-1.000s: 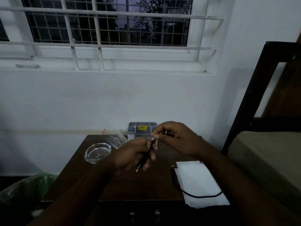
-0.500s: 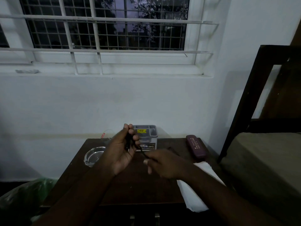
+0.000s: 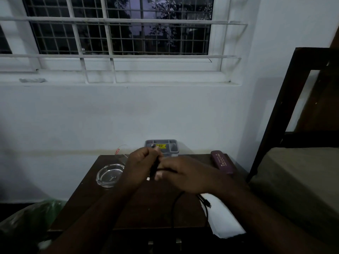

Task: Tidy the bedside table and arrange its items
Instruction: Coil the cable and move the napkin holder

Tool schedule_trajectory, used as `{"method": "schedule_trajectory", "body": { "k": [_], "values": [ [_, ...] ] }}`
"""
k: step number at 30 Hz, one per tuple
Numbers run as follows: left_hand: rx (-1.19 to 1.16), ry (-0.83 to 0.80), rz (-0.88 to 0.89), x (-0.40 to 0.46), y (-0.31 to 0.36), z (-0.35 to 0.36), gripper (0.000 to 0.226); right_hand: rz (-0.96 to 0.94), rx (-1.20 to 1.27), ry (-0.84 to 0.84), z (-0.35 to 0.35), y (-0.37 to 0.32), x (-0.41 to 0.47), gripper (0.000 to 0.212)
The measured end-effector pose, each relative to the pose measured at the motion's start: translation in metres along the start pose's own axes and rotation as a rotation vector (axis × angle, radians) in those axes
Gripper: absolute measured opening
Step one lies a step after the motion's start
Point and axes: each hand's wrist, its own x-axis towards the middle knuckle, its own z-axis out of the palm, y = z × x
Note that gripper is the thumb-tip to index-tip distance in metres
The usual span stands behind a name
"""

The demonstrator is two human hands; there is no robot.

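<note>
Dim, grainy, wide-angle edge distortion

We have just one camera, worn on the person's head. It looks forward and down at the brown bedside table (image 3: pixel 110 213), close below us. We face a white wall with a window (image 3: pixel 119 26) up high. The bed (image 3: pixel 300 180) sits at our right edge.

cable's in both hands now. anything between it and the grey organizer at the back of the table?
Nothing visible. Left hand and right hand grip the black cable just in front of the grey organizer, with no object between them. The glass ashtray sits off to the left, the maroon case to the right.
</note>
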Motion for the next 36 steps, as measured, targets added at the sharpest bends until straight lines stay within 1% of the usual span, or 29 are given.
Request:
{"method": "schedule_trajectory", "body": {
  "k": [1,2,3,4,6,7,9,12,14,15,17,20,22,24,26,27,29,31,32,33,34,35,36],
  "values": [
    [0.063,-0.075,-0.011,-0.001,0.001,0.000,0.035,0.021,0.088,0.050,-0.006,0.002,0.000,0.016],
    [0.035,-0.165,-0.053,-0.003,0.002,0.000,0.034,0.035,0.182,0.105,-0.011,0.004,-0.001,0.017],
    [-0.046,-0.259,-0.113,-0.005,0.003,0.001,0.033,0.045,0.234,0.177,-0.016,0.008,0.000,0.018],
    [-0.142,-0.339,-0.176,-0.008,0.004,0.001,0.032,0.053,0.233,0.268,-0.021,0.013,0.000,0.018],
    [-0.340,-0.438,-0.282,-0.012,0.008,0.001,0.033,0.084,0.238,0.425,-0.027,0.026,0.002,0.017],
    [-0.450,-0.469,-0.328,-0.012,0.011,0.000,0.035,0.104,0.287,0.475,-0.028,0.033,0.002,0.016],
    [-0.664,-0.530,-0.390,-0.011,0.017,-0.004,0.037,0.166,0.371,0.504,-0.025,0.046,0.002,0.018],
    [-0.878,-0.586,-0.376,-0.009,0.027,-0.007,0.038,0.257,0.333,0.434,-0.014,0.064,0.002,0.023],
    [-1.005,-0.544,-0.324,-0.006,0.034,-0.008,0.041,0.292,0.361,0.358,-0.006,0.069,0.002,0.021],
    [-1.072,-0.499,-0.271,-0.003,0.037,-0.010,0.042,0.291,0.359,0.308,-0.001,0.069,0.001,0.021],
    [-1.198,-0.360,-0.151,0.005,0.042,-0.016,0.044,0.258,0.296,0.202,0.009,0.065,-0.001,0.021],
    [-1.301,-0.090,-0.027,0.017,0.043,-0.029,0.039,0.166,0.235,0.066,0.024,0.047,0.001,0.020],
    [-1.339,0.057,-0.005,0.022,0.039,-0.036,0.040,0.107,0.147,-0.017,0.033,0.029,0.000,0.021],
    [-1.351,0.168,-0.021,0.027,0.032,-0.042,0.045,0.073,0.069,-0.099,0.042,0.012,-0.002,0.023],
    [-1.271,0.265,-0.049,0.029,0.027,-0.045,0.043,0.053,-0.002,-0.180,0.048,-0.004,-0.006,0.026],
    [-1.178,0.309,-0.046,0.030,0.024,-0.045,0.042,0.040,-0.028,-0.205,0.048,-0.012,-0.008,0.027],
    [-0.902,0.362,-0.030,0.028,0.020,-0.039,0.039,-0.007,-0.055,-0.203,0.042,-0.026,-0.010,0.029],
    [-0.568,0.357,0.028,0.020,0.018,-0.031,0.033,-0.075,-0.067,-0.163,0.030,-0.036,-0.011,0.028],
    [-0.352,0.323,0.083,0.015,0.017,-0.028,0.030,-0.109,-0.065,-0.126,0.023,-0.039,-0.010,0.026],
    [-0.120,0.251,0.136,0.010,0.017,-0.026,0.028,-0.136,-0.050,-0.068,0.015,-0.040,-0.009,0.024],
    [0.056,0.141,0.174,0.004,0.017,-0.022,0.026,-0.152,-0.022,0.016,0.006,-0.038,-0.008,0.022],
    [0.149,0.023,0.158,-0.001,0.019,-0.019,0.025,-0.150,0.008,0.121,-0.003,-0.033,-0.006,0.020],
    [0.095,-0.105,0.057,-0.007,0.022,-0.015,0.025,-0.128,0.024,0.233,-0.011,-0.026,-0.003,0.019]
  ]
}}
